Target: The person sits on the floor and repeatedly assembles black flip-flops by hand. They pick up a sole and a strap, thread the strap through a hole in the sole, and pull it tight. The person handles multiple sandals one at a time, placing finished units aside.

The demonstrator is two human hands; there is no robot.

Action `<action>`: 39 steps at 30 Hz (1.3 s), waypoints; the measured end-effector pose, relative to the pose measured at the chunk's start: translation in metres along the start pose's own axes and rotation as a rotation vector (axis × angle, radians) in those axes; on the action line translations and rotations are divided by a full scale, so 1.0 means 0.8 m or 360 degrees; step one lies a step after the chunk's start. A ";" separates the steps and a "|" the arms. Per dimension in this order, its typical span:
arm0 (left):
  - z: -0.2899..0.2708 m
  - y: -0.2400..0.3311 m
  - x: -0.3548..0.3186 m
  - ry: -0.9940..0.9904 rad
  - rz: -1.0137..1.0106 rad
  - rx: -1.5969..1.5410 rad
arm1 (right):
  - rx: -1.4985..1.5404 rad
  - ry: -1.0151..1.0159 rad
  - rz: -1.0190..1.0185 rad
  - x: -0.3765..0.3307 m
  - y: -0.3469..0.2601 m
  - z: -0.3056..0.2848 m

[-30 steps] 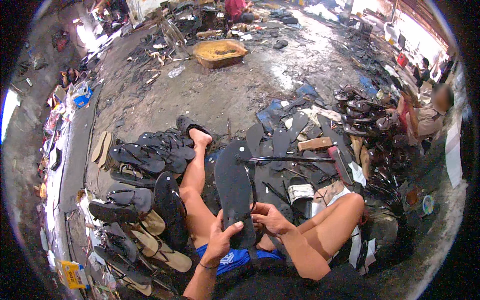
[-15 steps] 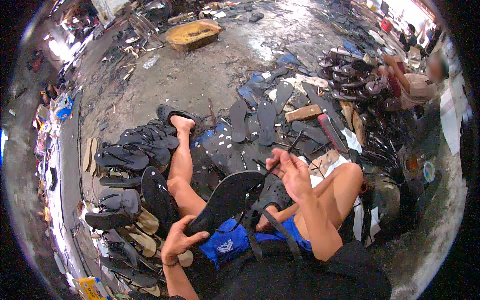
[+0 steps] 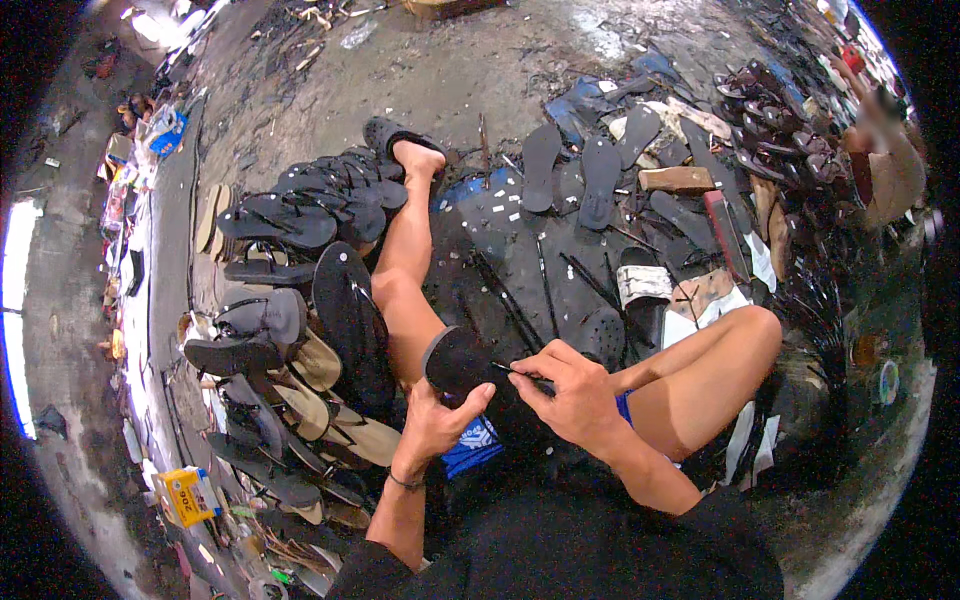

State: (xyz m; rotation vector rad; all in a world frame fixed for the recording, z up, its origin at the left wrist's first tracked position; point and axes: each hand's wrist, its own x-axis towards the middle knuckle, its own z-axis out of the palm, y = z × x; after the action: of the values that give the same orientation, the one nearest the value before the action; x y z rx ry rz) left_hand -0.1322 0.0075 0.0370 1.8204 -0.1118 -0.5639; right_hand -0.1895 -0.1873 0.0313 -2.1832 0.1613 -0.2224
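Observation:
My left hand grips a black flip-flop sole over my lap, thumb stretched along its side. The sole's rounded end points away from me, and the rest blends into my dark clothing. Just right of it, my right hand pinches a thin black piece, its tip against or very close to the sole. Whether that piece is a strap end or a slim tool, I cannot tell. Beside my left leg, a finished-looking black flip-flop leans on its side.
Rows of black flip-flops and beige-soled sandals lie at my left. Ahead are loose soles, a wooden block and black strips. At far right, a person sits beside piled sandals.
My right hand has come down from its raised position, where it held a dark strap, to beside the sole. The sole has turned and drawn closer. The view has shifted.

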 end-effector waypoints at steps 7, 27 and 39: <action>0.003 0.007 0.009 -0.0138 0.0366 0.0147 | -0.0144 0.0116 -0.0117 0.001 -0.007 0.001; 0.017 0.014 0.027 -0.0426 0.0543 0.0298 | -0.0192 0.0063 -0.0043 -0.004 0.003 -0.016; 0.044 -0.004 0.053 -0.0621 0.0803 0.0306 | 0.0367 -0.0024 0.0431 -0.012 0.037 -0.042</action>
State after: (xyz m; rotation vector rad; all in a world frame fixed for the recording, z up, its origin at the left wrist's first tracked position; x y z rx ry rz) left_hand -0.1110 -0.0374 0.0132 1.7522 -0.8891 -0.5483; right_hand -0.2069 -0.2287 0.0256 -1.9094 0.3999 -0.0667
